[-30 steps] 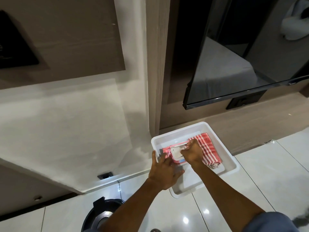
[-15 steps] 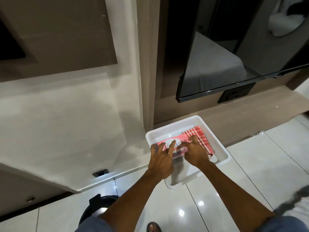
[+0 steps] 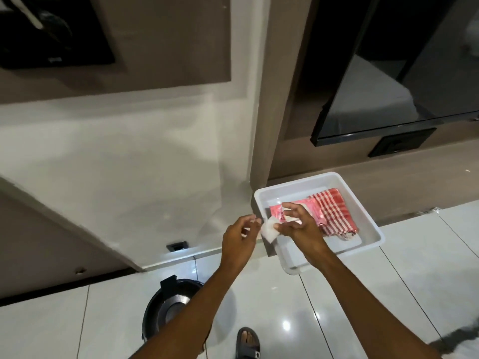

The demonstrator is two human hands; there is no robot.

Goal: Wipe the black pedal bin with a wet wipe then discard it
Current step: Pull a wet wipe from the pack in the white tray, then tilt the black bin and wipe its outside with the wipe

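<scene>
While both hands (image 3: 269, 229) pinch the wet wipe (image 3: 346, 230), it may tear or drop before reaching the pedal bin (image 3: 168, 307) at 7 o'clock.

Glossy white tiled floor (image 3: 337, 320) underfoot, grey grout lines running away, ceiling lights glinting off it. Sitting directly on the tiles, under and just beyond the right hand (image 3: 300, 224): a white plastic tray (image 3: 368, 229), one corner pushed up close to the wall. Down below the left hand (image 3: 238, 239), near the left forearm: the black pedal bin (image 3: 166, 307), round, standing on the tiles, partly hidden by that arm. Just right of the bin, between the two forearms: a foot in a dark sandal (image 3: 247, 343), planted flat on the floor.
</scene>
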